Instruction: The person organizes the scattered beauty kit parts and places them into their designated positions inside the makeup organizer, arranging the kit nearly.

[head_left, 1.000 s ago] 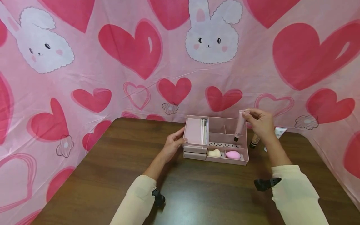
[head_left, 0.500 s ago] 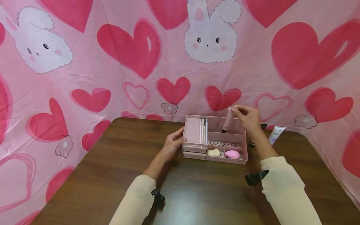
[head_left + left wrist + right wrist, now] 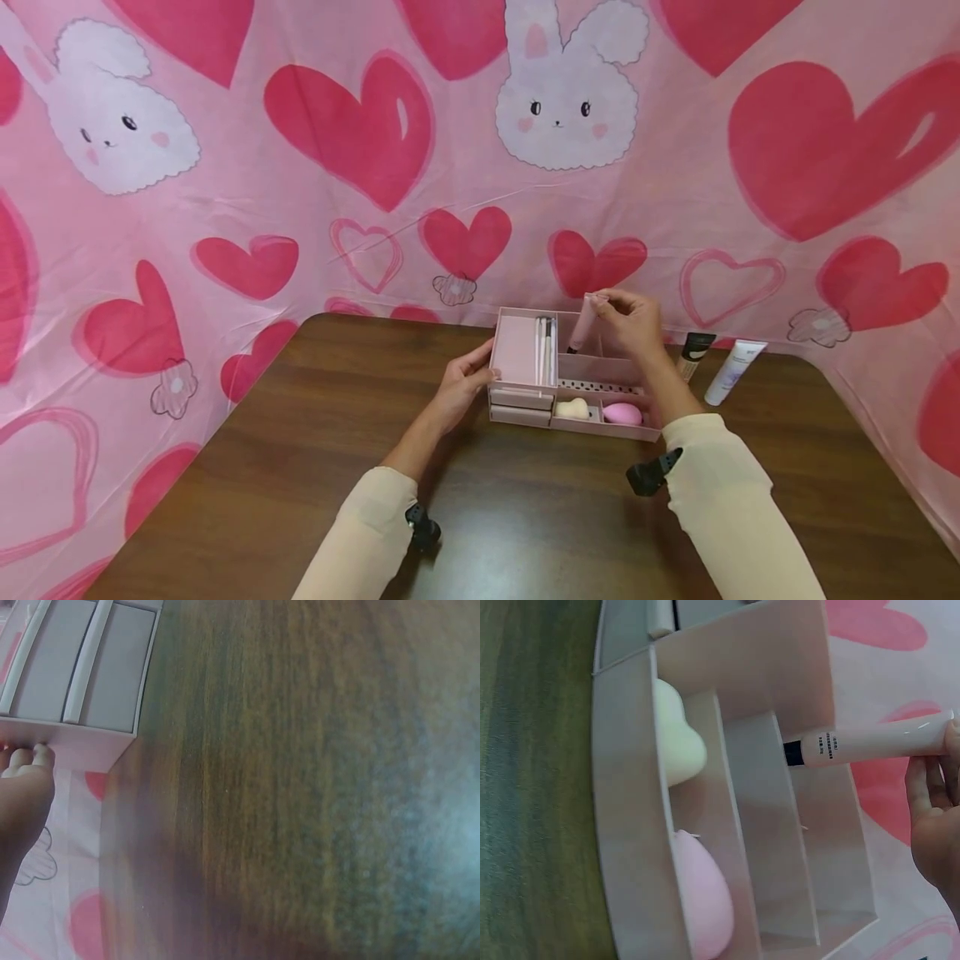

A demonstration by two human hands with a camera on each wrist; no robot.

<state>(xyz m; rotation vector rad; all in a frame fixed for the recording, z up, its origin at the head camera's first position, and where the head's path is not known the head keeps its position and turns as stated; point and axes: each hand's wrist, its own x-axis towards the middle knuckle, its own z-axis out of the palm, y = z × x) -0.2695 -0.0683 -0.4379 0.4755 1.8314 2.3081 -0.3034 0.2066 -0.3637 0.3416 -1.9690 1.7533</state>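
My right hand (image 3: 633, 321) pinches a pink squeeze tube (image 3: 581, 325) by its flat end, black cap (image 3: 793, 753) pointing down. The cap end is inside the back left compartment of a pink makeup organizer (image 3: 600, 429), beside the raised drawer part. At the organizer's left side, my left hand (image 3: 459, 387) rests its fingers on the wall, thumb at the top front edge; in the left wrist view its fingertips (image 3: 43, 754) touch that wall. A cream sponge (image 3: 573, 408) and a pink makeup sponge (image 3: 622, 413) sit in the front compartments.
Several makeup brushes (image 3: 546, 350) lie in the slot on the organizer's top left, above two drawers (image 3: 519, 415). Right of the organizer stand a black-capped tube (image 3: 695, 348) and a white tube (image 3: 735, 372). A pink heart-print cloth (image 3: 322, 250) hangs behind the table (image 3: 300, 433).
The right hand has carried the pink tube leftward and down, from over the organizer's right side into its back left compartment. The left hand has stayed at the organizer's side.
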